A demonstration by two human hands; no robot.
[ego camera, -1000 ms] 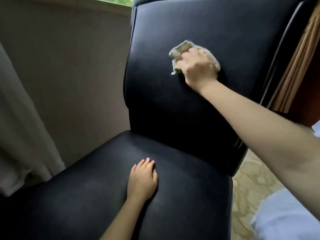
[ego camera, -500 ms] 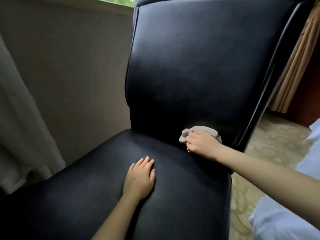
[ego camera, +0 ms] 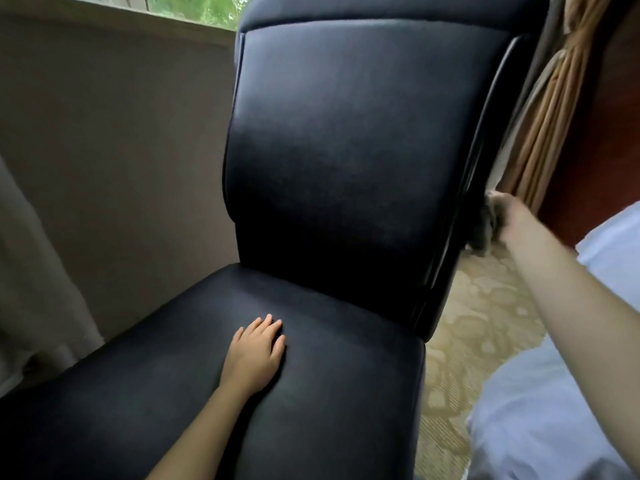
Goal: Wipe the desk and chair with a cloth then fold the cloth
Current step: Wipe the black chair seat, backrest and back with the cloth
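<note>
Resting palm down at 6 o'clock, the left hand (ego camera: 258,355) lies flat on the seat (ego camera: 329,403) of the black chair (ego camera: 346,271). Its fingers are straight and close together, aimed toward 1 o'clock, and it holds nothing. The seat's long axis runs from 7 o'clock up toward the centre, so the chair faces the viewer.

At 4 o'clock a white garment (ego camera: 536,427) fills the near corner, and patterned beige carpet (ego camera: 460,323) shows between it and the seat's right side.

Farther off, the backrest (ego camera: 346,150) stands upright and leans slightly toward 1 o'clock, its long axis running from centre to 12 o'clock.

At 3 o'clock the right hand (ego camera: 516,220) reaches past the backrest's right edge and grips the cloth (ego camera: 485,230). The fingers are blurred and partly hidden behind the cloth. The cloth is bunched and in shadow, just beside that dark edge. Its long axis runs roughly from 12 to 6 o'clock and its lower end hangs down. The frame is too blurred to show whether it touches the chair.

Beyond the hand, at 2 o'clock, hangs a gold curtain (ego camera: 547,116). A pale curtain (ego camera: 31,271) hangs at 9 o'clock in front of a grey-brown wall (ego camera: 121,150). A strip of window (ego camera: 201,8) with green outside shows at 11 o'clock.
</note>
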